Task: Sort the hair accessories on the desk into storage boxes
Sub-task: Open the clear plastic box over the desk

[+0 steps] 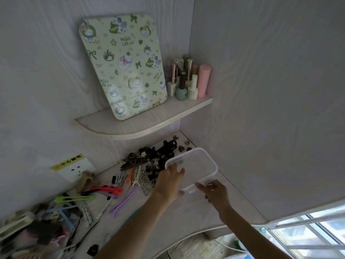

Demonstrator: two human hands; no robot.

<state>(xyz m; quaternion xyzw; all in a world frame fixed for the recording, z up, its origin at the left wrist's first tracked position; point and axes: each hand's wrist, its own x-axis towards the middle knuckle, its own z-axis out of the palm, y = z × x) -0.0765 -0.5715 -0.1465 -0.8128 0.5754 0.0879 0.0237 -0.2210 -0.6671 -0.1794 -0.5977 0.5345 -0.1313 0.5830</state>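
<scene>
A clear plastic storage box [197,165] sits on the desk near the right wall. My left hand [169,184] grips its left rim, fingers over the edge. My right hand [217,194] holds its near right corner. Behind and left of the box lies a pile of black and brown hair claws [160,152]. A silver butterfly claw [146,181] lies just left of my left hand. Flat clips in red [110,189], green [74,199] and purple [123,201] are spread further left. A blurred heap of mixed accessories [37,232] fills the near left corner.
A curved corner shelf [130,126] overhangs the desk, carrying a green patterned mirror [123,66] and several cosmetic bottles [188,81]. A wall socket with a yellow label [74,167] is on the left wall. A window [308,234] is at lower right.
</scene>
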